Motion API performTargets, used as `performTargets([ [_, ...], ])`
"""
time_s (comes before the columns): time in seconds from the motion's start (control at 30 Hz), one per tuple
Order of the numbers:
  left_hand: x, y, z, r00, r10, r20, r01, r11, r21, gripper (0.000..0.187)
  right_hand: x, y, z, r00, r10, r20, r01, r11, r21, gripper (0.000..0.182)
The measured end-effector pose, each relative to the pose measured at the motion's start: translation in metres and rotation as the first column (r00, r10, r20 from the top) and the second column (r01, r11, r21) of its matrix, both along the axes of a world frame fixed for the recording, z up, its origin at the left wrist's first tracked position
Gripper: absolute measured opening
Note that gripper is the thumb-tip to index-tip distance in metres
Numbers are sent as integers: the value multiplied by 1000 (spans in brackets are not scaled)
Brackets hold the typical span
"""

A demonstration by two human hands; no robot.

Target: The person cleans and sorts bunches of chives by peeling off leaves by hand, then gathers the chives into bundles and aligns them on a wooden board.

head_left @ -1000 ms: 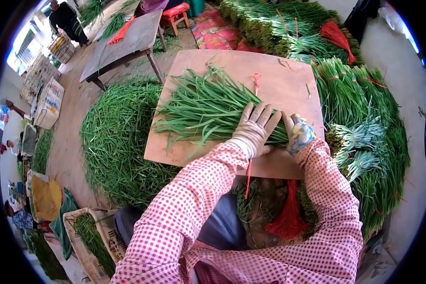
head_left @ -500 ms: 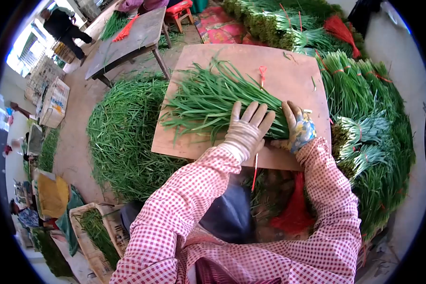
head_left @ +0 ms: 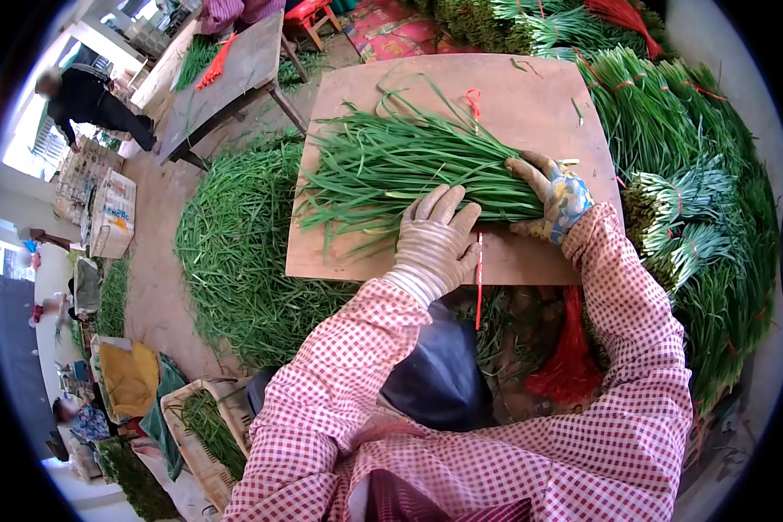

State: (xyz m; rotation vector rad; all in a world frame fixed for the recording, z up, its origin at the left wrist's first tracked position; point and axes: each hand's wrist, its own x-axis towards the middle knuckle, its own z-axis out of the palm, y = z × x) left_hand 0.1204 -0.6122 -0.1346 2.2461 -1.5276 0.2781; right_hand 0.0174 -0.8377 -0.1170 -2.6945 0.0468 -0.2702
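A loose bundle of long green Chinese chives [head_left: 409, 170] lies across a brown board [head_left: 539, 96], leaf tips to the left. Its stem end is in my right hand [head_left: 558, 198], in a blue and yellow patterned glove, with thumb and fingers around the stems. Against the near side of the bundle rests my left hand [head_left: 435, 239], in a striped glove, fingers stretched out over the leaves. Beneath the bundle runs a red tie [head_left: 479, 296]; its looped end shows beyond the leaves and its other end hangs over the board's near edge.
Loose greens [head_left: 244, 261] are heaped left of the board. Tied chive bundles [head_left: 687, 174] are stacked on the right. Red ties [head_left: 567, 357] hang below the board. Farther off are a wooden table [head_left: 226, 96], a crate of greens [head_left: 209, 426] and a person in dark clothes [head_left: 96, 104].
My left hand has slid back toward the near edge of the bundle. My right hand stays at the stem end. The view has shifted, and the person in the background has moved.
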Motion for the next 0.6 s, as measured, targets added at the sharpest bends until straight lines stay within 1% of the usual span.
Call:
performTargets([
  [0.03, 2, 0, -1, 999, -8, -32, 7, 1000, -13, 50, 0, 0, 0, 1000, -6, -7, 6, 1000, -6, 89],
  [0.07, 8, 0, -2, 998, -57, -12, 55, 987, -152, 39, 0, 0, -1, 1000, -5, -5, 5, 1000, -1, 89],
  [0.1, 15, -1, -5, 998, -58, -11, 55, 988, -147, 39, 0, 0, -3, 1000, -18, 2, 18, 1000, -19, 90],
  [0.13, 22, -3, -8, 987, -21, -161, -25, 961, -275, 32, 0, 1, -4, 999, -31, 7, 31, 999, -37, 91],
  [0.17, 28, -7, -10, 950, -5, -311, -121, 915, -385, 26, 0, 1, -4, 999, -33, 8, 33, 999, -32, 91],
  [0.2, 29, -13, -5, 836, 112, -537, -335, 879, -339, 19, 0, 1, -3, 1000, -26, 5, 27, 999, -46, 91],
  [0.23, 45, -18, -14, 880, 154, -449, -341, 863, -373, 22, 0, 1, -3, 1000, -20, 1, 20, 998, -61, 91],
  [0.3, 48, -24, 2, 743, 258, -618, -465, 862, -200, 29, -1, 0, -3, 1000, -5, 27, 7, 997, -74, 92],
  [0.33, 52, -26, 7, 744, 257, -616, -463, 864, -199, 29, -1, 0, -3, 999, 12, 52, -7, 996, -87, 92],
  [0.4, 61, -30, 15, 758, 403, -512, -430, 900, 73, 31, -1, 1, -3, 999, 7, 50, -2, 996, -86, 92],
  [0.43, 65, -33, 20, 759, 405, -510, -429, 900, 75, 31, -1, 1, -4, 999, 7, 45, -3, 996, -90, 92],
  [0.5, 70, -38, 31, 789, 414, -455, -296, 904, 308, 32, -1, -1, -5, 999, 2, 41, 2, 995, -99, 92],
  [0.53, 72, -41, 30, 853, 398, -337, -302, 904, 302, 25, 0, -1, -5, 1000, 0, 30, 3, 997, -81, 90],
  [0.57, 74, -41, 31, 855, 395, -336, -301, 906, 298, 25, -1, -2, -6, 1000, -2, 18, 3, 998, -64, 88],
  [0.6, 79, -40, 32, 889, 373, -266, -281, 902, 327, 25, -1, -3, -7, 999, 11, 33, -9, 998, -58, 89],
])
